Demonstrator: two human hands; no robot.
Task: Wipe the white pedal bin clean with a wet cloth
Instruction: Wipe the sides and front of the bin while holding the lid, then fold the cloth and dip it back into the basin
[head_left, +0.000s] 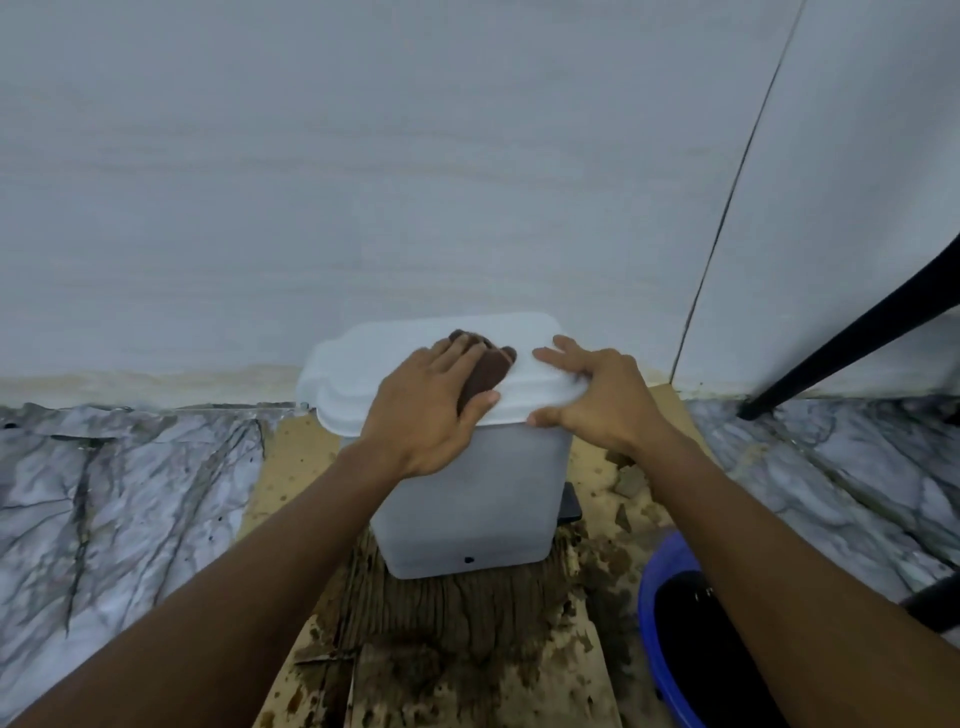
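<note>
The fingers of the left hand lie nearly straight and flat on a brown cloth, pressing it onto the lid of the white pedal bin, with the thumb against the cloth's near end. The right hand spreads its fingers over the lid's right side, thumb along the near rim; it steadies the lid and holds nothing else. The bin stands in the middle of the scene against the far wall, on a stained board, with a blue basin near on the right. I judge the wiping to be at the lid, with the body left to do. The lid looks pale and smooth. The front looks dull and greyish, with a small dark spot low down, and a black pedal shows at its right.
</note>
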